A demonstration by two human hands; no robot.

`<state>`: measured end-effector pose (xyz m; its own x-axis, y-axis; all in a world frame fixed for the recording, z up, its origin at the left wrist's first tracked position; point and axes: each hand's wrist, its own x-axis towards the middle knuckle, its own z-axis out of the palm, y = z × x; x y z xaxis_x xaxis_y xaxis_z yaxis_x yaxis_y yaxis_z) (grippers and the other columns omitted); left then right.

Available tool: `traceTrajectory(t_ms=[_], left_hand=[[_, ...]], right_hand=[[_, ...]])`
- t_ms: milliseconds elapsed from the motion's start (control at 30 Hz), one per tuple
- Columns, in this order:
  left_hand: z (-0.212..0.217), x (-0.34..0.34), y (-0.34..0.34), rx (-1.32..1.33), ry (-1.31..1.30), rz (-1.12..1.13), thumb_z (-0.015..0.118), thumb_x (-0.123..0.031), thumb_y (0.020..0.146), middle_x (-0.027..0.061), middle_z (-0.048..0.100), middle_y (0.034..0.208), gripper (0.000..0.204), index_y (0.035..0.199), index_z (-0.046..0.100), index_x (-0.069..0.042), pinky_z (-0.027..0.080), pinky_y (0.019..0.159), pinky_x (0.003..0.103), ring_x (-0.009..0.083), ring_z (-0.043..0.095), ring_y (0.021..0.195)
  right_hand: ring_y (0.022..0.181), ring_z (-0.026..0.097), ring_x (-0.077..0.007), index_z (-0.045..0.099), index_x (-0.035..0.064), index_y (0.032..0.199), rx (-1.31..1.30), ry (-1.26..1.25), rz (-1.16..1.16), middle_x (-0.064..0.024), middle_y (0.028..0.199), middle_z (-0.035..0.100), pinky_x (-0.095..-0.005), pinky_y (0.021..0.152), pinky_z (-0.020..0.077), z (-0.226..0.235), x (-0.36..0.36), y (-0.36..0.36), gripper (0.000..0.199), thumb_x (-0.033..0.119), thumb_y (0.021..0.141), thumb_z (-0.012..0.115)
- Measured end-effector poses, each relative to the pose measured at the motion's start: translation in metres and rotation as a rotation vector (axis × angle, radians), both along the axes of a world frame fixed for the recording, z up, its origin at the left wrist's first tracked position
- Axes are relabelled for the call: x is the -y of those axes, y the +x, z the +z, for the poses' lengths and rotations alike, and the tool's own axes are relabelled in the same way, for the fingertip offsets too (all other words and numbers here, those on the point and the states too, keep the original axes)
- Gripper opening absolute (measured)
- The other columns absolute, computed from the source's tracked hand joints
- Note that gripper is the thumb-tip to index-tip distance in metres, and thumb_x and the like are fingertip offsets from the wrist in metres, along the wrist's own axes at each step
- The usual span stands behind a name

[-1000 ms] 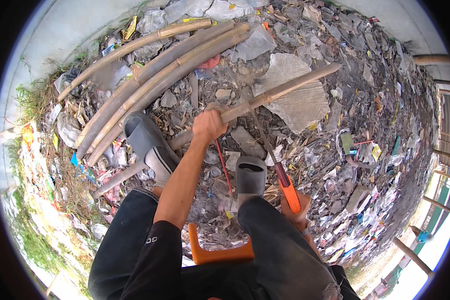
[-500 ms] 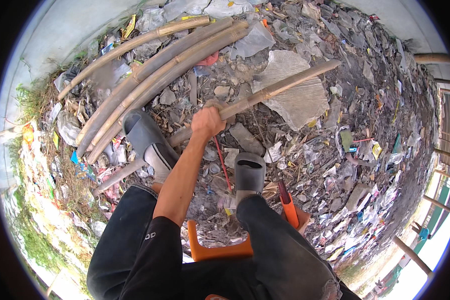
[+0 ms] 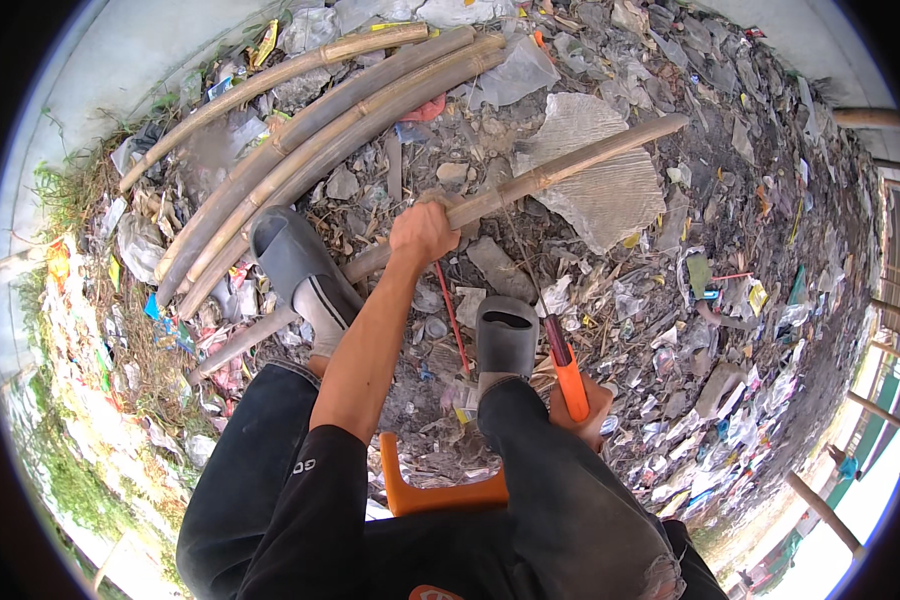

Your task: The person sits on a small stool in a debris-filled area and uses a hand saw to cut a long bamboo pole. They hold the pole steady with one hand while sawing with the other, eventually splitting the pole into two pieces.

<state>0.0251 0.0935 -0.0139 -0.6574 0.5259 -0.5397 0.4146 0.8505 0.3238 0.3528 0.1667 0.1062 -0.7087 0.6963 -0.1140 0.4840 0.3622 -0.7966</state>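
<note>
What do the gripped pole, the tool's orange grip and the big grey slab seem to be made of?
Pole: probably bamboo, dry and dull; a ringed joint shows.
Orange grip: likely plastic, judging by its smooth, even, bright colour.
Slab: perhaps concrete or stone, matte, with a finely ridged face; which, I cannot tell.

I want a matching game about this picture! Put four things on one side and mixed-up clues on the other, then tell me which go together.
Things:
1. left hand
2. right hand
3. big flat slab
4. skinny stick between the shoes

Clues:
A. holding the orange-handled saw
B. red
C. gripping the bamboo pole
D. grey and ridged

Right pairs: 1-C, 2-A, 3-D, 4-B
</note>
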Motion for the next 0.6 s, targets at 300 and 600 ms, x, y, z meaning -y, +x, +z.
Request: traceTrajectory(t_ms=[300,600], left_hand=[[-0.002,0.001,0.001,-0.004,0.028,0.008,0.071,-0.038,0.081,0.0242,0.074,0.109,0.048,0.113,0.074,-0.001,0.056,0.095,0.047,0.0402,0.071,0.106],[-0.002,0.0,0.0,0.002,0.035,0.003,0.069,-0.035,0.081,0.0254,0.074,0.11,0.046,0.113,0.075,-0.002,0.056,0.095,0.047,0.0398,0.071,0.106]], right_hand=[[0.044,0.053,-0.0219,0.062,0.0008,0.075,-0.003,-0.01,-0.067,-0.0116,0.057,0.055,-0.0342,0.048,0.0443,-0.001,0.012,0.013,0.01,0.005,0.08,0.07],[0.048,0.061,-0.0211,0.067,-0.0004,0.083,-0.009,-0.019,-0.012,-0.0105,0.06,0.06,-0.0314,0.051,0.0485,-0.009,0.0,-0.005,0.006,0.004,0.08,0.07]])
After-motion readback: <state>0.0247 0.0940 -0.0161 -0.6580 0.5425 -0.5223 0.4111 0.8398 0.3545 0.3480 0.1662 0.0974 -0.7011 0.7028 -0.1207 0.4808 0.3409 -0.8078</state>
